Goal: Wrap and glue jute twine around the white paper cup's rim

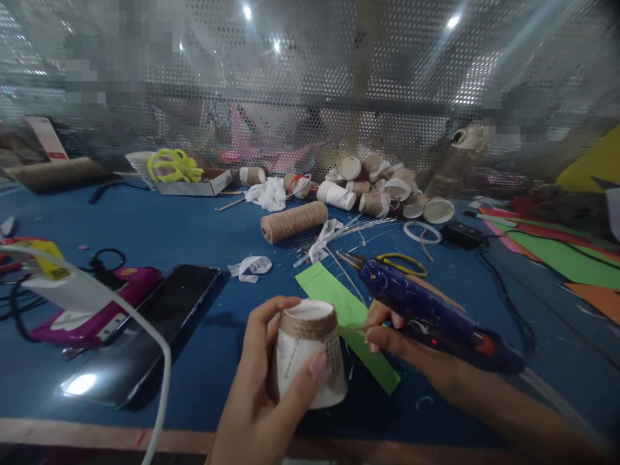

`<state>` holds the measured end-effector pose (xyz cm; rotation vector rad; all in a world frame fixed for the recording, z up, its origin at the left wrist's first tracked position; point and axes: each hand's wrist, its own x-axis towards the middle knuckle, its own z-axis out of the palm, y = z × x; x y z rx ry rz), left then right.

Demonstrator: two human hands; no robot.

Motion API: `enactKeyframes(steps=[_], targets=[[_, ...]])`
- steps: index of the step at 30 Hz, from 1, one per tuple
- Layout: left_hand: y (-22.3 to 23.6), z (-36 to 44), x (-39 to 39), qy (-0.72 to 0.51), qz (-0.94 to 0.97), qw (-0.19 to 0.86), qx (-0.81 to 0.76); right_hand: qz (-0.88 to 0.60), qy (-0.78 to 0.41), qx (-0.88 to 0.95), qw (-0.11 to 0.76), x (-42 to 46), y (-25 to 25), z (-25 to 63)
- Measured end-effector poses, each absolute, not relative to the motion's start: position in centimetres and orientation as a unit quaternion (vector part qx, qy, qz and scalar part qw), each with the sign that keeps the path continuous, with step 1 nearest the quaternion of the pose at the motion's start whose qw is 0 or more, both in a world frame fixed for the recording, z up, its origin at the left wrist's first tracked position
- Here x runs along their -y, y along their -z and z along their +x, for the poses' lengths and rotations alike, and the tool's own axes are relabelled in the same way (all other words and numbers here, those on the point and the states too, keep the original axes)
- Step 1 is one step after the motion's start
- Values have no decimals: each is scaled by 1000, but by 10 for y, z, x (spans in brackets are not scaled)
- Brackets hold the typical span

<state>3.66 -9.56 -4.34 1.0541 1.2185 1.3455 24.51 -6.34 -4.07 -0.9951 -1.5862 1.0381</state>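
My left hand (271, 387) is wrapped around a white paper cup (310, 368), held with its narrower end up. Several turns of brown jute twine (310, 325) circle the cup just below that end. From its right side a strand of twine (352, 329) runs out to my right hand (385, 328), whose thumb and fingers pinch it. A dark blue glue gun (426, 307) lies across the same hand, nozzle pointing up and left; how it is gripped is partly hidden. Beneath the strand is a green paper strip (349, 316) on the table.
A twine roll (294, 221) lies beyond the cup, with white ribbon scraps (325, 239) beside it. Several twine-wrapped cups (372, 203) are heaped behind. To the left are a phone (169, 329) and a white cable (162, 368); yellow-handled scissors (404, 261) lie behind the glue gun.
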Motion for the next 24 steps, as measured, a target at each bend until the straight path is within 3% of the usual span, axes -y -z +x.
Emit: enactKeyframes(steps=[24], targets=[[41,26,93,-529,319,641,-456,-456,-457,659,386,56,29,234]])
